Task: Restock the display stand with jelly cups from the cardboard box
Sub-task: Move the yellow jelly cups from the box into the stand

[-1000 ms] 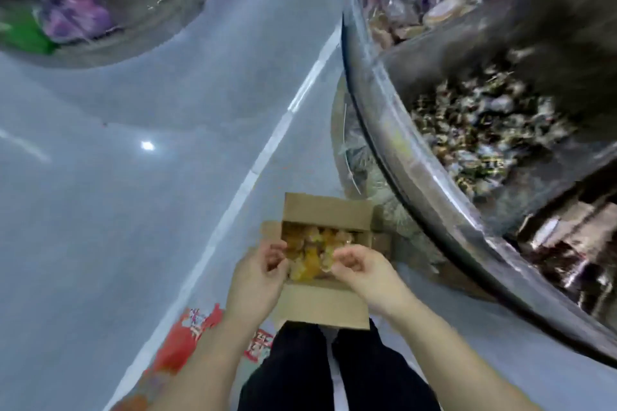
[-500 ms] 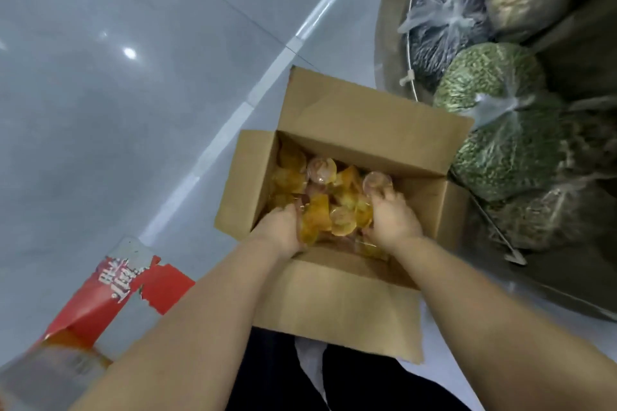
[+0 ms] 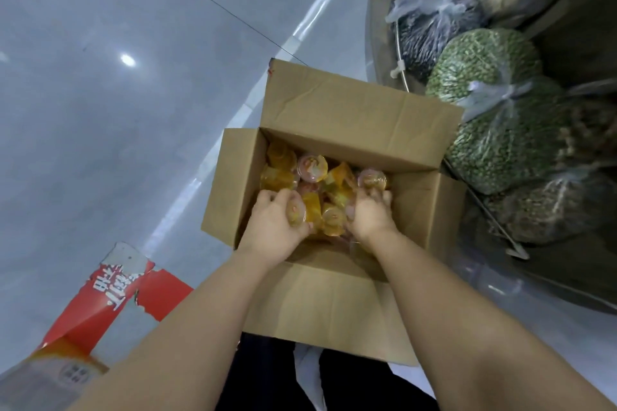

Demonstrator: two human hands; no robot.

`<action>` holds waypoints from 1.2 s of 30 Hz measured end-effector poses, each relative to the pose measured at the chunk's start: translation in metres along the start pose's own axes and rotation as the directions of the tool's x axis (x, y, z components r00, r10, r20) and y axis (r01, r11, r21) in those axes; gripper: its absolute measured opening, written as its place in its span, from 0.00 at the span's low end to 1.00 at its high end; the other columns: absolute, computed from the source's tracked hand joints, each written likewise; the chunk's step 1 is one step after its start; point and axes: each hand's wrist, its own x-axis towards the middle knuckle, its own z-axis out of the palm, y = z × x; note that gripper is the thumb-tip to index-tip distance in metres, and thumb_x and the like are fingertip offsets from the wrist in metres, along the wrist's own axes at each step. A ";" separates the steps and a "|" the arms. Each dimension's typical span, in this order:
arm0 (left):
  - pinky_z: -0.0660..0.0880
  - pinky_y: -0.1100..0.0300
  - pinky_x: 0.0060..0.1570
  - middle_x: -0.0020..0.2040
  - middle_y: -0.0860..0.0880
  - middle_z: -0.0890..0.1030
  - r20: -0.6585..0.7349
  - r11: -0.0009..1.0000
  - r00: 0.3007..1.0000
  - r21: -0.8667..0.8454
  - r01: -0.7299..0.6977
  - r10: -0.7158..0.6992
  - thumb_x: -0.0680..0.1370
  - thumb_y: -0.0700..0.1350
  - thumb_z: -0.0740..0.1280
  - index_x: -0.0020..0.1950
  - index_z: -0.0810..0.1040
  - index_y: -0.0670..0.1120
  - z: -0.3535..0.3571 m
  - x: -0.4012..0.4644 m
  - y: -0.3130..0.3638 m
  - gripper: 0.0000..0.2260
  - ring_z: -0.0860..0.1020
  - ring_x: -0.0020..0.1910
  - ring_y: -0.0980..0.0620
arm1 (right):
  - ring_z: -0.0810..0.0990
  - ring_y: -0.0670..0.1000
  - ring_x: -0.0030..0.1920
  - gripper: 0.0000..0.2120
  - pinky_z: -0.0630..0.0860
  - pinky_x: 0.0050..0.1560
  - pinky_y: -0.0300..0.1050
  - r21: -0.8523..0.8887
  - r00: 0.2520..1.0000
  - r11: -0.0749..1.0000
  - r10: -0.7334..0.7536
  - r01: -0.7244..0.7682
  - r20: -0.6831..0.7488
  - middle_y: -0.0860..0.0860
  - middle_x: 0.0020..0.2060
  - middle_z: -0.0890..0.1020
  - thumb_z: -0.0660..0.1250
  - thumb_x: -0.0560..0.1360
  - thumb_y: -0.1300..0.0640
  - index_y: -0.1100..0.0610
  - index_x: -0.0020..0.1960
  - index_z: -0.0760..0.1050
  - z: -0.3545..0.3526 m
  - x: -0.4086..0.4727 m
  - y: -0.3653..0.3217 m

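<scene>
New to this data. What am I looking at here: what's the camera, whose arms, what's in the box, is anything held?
There is no machine: a person wears one wide-angle camera on the head, looking down at their own bare arms. An open cardboard box stands on the grey floor, filled with orange and pink jelly cups. The left hand and right hand are both inside, each curled round several cups. Tied bags of green beans lie to the right, and a red package lies to the left.
</scene>
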 end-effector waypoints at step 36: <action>0.73 0.63 0.53 0.54 0.61 0.78 -0.161 0.380 0.515 -0.499 -0.779 0.842 0.67 0.54 0.72 0.61 0.67 0.65 -0.298 -0.368 0.507 0.26 0.78 0.55 0.59 | 0.77 0.39 0.57 0.36 0.72 0.55 0.29 0.511 0.407 0.460 0.312 0.726 -0.859 0.38 0.56 0.79 0.75 0.63 0.56 0.34 0.65 0.66 -0.539 -0.547 0.058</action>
